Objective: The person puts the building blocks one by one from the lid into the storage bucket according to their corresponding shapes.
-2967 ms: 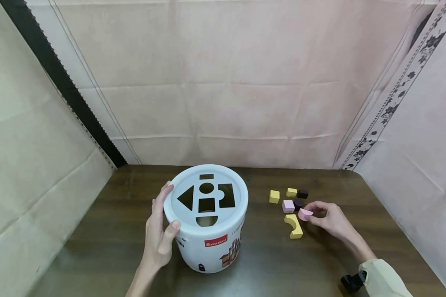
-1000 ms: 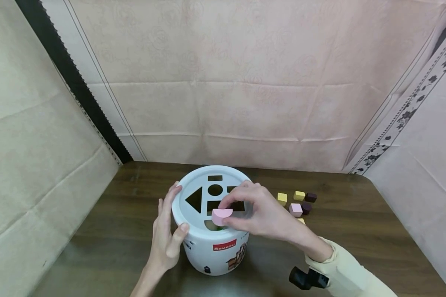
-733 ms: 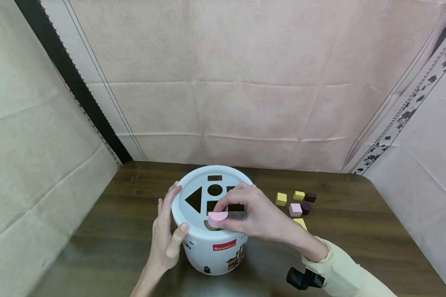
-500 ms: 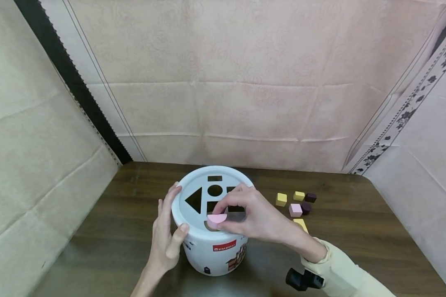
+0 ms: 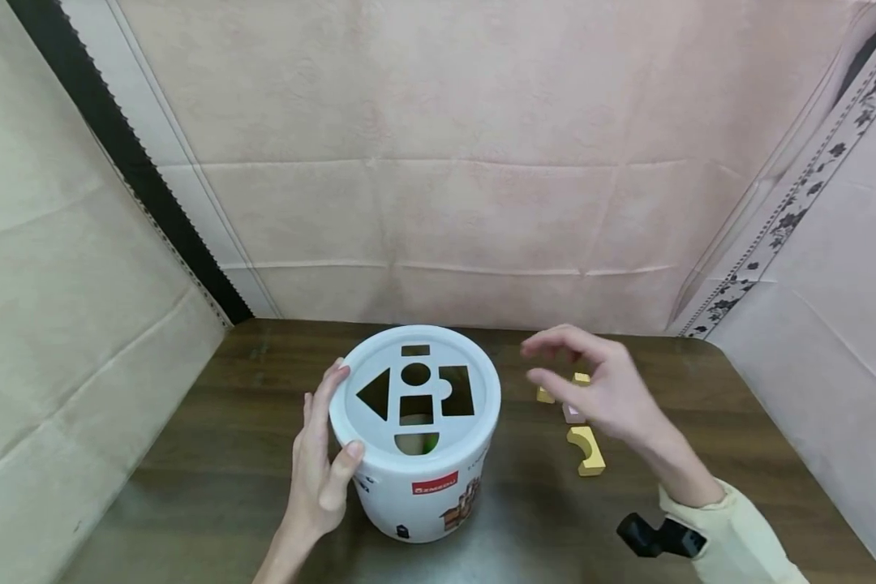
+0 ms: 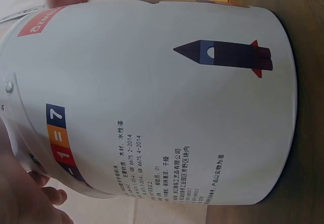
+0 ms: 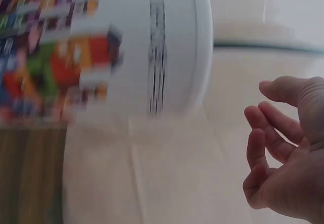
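Note:
My left hand (image 5: 319,474) holds the side of a white shape-sorter bucket (image 5: 380,495), its fingers and thumb bent around the edge of the pale-blue lid (image 5: 358,369). Shaped holes pierce that lid, and something green shows through the half-round one. Off to the right, my right hand (image 5: 609,389) hovers above several small blocks with fingers apart and nothing between them. Partly under it lie a yellow cube (image 5: 546,396), another yellow block (image 5: 581,378) and a pink block (image 5: 573,414). In the right wrist view, the right hand (image 7: 291,148) is apart from the blurred bucket (image 7: 172,57).
A yellow arch-shaped block (image 5: 590,458) lies on the dark wooden table (image 5: 204,487) nearest the front of the blocks. Light cloth (image 5: 438,219) hangs behind the table and on both sides. A black device (image 5: 657,537) sits at the right sleeve.
The pink half-round block, pinched at the half-round hole half a second ago, is gone from my right hand and from sight. That hand has moved right, above the blocks. My left hand stays at the bucket.

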`<state>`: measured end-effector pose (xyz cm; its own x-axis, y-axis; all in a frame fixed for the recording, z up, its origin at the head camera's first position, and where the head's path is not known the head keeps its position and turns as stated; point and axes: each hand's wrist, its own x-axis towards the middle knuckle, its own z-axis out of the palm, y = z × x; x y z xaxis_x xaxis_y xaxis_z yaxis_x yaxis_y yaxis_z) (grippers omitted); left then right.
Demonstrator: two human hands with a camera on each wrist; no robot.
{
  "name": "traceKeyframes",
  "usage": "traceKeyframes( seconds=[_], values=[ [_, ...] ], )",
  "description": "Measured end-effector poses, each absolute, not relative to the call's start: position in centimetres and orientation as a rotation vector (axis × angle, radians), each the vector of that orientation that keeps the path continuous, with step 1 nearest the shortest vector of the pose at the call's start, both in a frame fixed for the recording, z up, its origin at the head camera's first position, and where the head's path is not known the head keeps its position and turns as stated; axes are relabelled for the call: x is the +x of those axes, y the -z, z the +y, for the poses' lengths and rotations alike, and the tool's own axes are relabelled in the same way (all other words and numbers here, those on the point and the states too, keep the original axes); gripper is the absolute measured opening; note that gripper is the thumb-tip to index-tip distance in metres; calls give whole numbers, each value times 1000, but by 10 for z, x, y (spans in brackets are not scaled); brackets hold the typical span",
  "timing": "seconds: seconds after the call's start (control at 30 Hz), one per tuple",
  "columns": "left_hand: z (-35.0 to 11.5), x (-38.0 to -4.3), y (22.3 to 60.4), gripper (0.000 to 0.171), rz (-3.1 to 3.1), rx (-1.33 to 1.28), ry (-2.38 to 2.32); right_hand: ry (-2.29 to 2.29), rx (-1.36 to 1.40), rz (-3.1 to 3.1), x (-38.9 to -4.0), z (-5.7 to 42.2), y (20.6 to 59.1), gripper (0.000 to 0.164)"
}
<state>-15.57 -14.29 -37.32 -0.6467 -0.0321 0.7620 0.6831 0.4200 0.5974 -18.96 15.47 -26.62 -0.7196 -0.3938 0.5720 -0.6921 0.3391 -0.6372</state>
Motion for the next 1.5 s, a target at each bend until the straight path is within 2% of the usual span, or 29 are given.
traceKeyframes(
  seconds=[0.23,0.5,0.87,1.17,1.5],
  values=[
    [-142,-148,364,68,-1937,-548,1279,-1496,710,-2328,-213,207,305,25],
    [-145,-152,377,66,-1965,-531,1289,-1516,446,-2399,-232,255,369,25],
    [-143,-152,375,67,-1956,-549,1288,-1408,255,-2561,-254,296,447,33],
    [-137,-149,356,68,-1942,-569,1294,-1400,206,-2566,-264,301,469,36],
    [-138,-152,360,67,-1955,-561,1304,-1329,201,-2627,-266,303,474,38]
  ],
)
